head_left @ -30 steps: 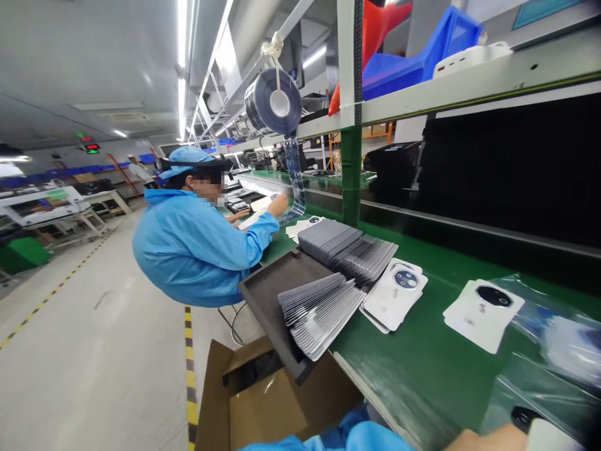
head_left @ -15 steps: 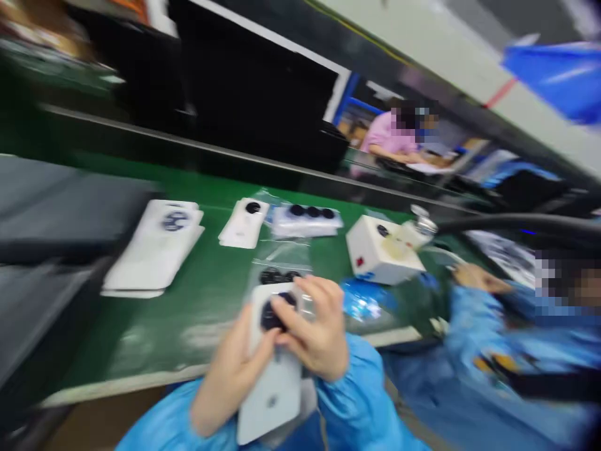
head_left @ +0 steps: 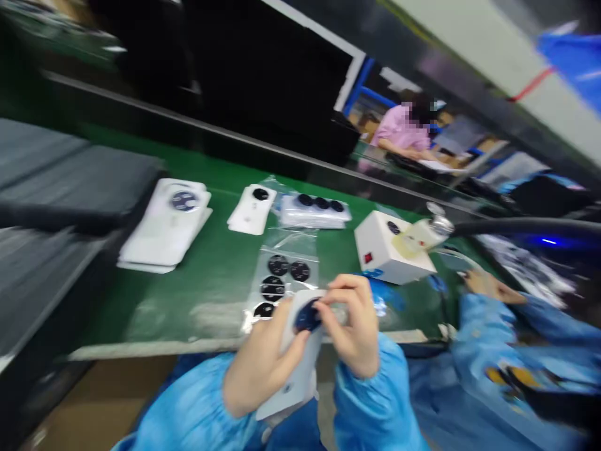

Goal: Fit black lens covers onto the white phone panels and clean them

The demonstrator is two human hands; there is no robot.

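My left hand (head_left: 263, 360) grips a white phone back cover (head_left: 297, 369) from below, tilted over the bench's near edge. My right hand (head_left: 353, 326) pinches at the dark round camera ring (head_left: 307, 316) on the cover's upper end. Just beyond my hands lies a clear plastic sheet (head_left: 282, 279) carrying several black round rings. The view is blurred by motion.
A stack of white covers (head_left: 164, 232) lies on the green bench (head_left: 216, 269) at left, next to dark grey trays (head_left: 70, 188). Further back are a single white cover (head_left: 248, 210), a bag of rings (head_left: 314, 210) and a white box (head_left: 389, 250). A co-worker's sleeve (head_left: 507, 326) is at right.
The view swung from the left part of the line to the bench in front of me. Since half a second ago the cover has moved slightly nearer and the ring sheet is uncovered.
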